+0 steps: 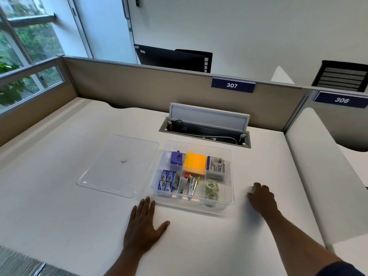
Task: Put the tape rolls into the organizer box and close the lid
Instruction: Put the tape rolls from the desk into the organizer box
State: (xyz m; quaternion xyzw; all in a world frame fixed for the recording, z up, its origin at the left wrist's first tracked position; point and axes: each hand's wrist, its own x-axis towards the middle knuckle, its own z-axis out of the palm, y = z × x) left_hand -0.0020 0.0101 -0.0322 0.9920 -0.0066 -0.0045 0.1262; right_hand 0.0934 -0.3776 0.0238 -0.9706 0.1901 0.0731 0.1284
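Observation:
A clear organizer box (229,200) stands open in the middle of the desk. Its front right compartment holds two clear tape rolls (211,189). The clear lid (119,166) lies flat on the desk to the left of the box. My left hand (144,224) rests flat on the desk, fingers spread, just in front of the box's left corner. To the right of the box, my right hand (260,198) is cupped over a small pale tape roll (253,189), which is mostly hidden under the fingers.
Other compartments hold a purple item (176,157), orange sticky notes (195,163), staple boxes (167,181), staplers (189,185) and a grey pack (216,166). An open cable hatch (205,130) sits behind the box. Partition walls (139,86) bound the desk at the back and right.

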